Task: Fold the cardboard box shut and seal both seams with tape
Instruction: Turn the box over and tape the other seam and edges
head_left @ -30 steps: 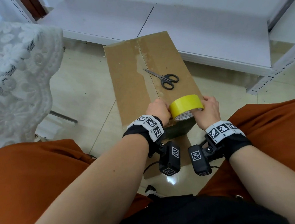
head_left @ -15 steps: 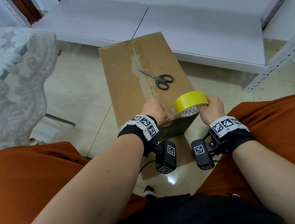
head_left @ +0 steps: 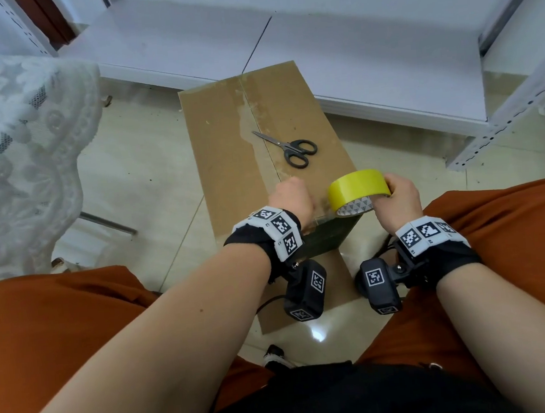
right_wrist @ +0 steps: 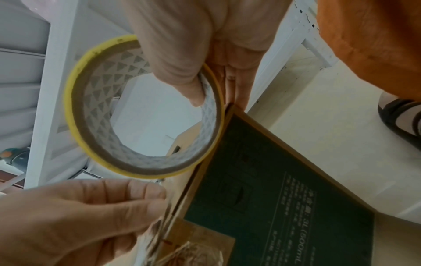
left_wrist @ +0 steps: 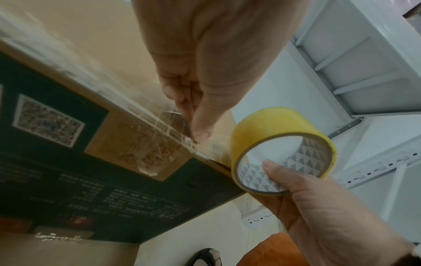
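A brown cardboard box (head_left: pixel 225 138) lies on the floor between my knees, its top flaps folded flat, and its near end (left_wrist: pixel 68 180) is printed dark green. Black-handled scissors (head_left: pixel 292 148) rest on top by the centre seam. My right hand (head_left: pixel 396 202) grips a yellow tape roll (head_left: pixel 356 185) at the box's near right corner, thumb inside the core (right_wrist: pixel 196 97). My left hand (left_wrist: pixel 191 124) pinches the free end of clear tape at the near top edge, beside the roll (left_wrist: pixel 282 149). A short strip stretches between them.
White metal shelving (head_left: pixel 366 50) runs along the floor behind the box, with a slotted rail (head_left: pixel 503 113) at the right. A white lace cloth (head_left: pixel 18 146) hangs at the left over a thin metal leg (head_left: pixel 107 220). Orange trouser legs (head_left: pixel 498 236) flank the box.
My right hand has drawn the roll a little to the right, away from my left hand, opening a short span of tape. The box and scissors have stayed put.
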`<state>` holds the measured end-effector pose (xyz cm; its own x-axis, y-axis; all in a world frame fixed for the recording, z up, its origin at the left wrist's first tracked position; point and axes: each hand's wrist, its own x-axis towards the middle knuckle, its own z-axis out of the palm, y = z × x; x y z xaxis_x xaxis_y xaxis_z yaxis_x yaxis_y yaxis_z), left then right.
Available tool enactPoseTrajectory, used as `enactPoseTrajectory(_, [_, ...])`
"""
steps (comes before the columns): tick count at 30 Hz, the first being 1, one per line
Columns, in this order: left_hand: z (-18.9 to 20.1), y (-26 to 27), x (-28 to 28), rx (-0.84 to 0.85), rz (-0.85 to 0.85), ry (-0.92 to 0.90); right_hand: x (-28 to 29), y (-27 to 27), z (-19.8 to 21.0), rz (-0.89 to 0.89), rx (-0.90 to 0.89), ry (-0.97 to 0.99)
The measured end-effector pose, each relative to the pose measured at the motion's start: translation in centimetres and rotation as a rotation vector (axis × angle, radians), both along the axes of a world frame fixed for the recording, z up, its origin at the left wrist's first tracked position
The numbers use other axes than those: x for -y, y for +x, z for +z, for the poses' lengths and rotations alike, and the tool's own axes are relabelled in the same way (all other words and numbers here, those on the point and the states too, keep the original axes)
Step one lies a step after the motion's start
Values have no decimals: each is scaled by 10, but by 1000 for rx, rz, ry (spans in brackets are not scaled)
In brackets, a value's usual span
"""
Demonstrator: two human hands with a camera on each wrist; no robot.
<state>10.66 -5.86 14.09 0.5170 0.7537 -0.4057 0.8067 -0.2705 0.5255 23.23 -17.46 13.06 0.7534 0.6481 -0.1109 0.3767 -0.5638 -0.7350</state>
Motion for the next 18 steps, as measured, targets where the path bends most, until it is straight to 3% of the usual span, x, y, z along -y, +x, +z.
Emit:
enactPoseTrajectory(4, [-2,3,3,62,-46,12,1,3,-2,-5,-16,7])
enactPoseTrajectory(10, [0,6,5,-22,-76,32,0,-9,-9,-3,-91,-24])
enactPoseTrajectory(15, [-1,6,4,-66,-128,-14,-5,-13,-5,-94,-71,-33])
enactPoseTrajectory(18, [1,7,2,-64,-128,-46,-7,-6,-12,-62,-38,-43])
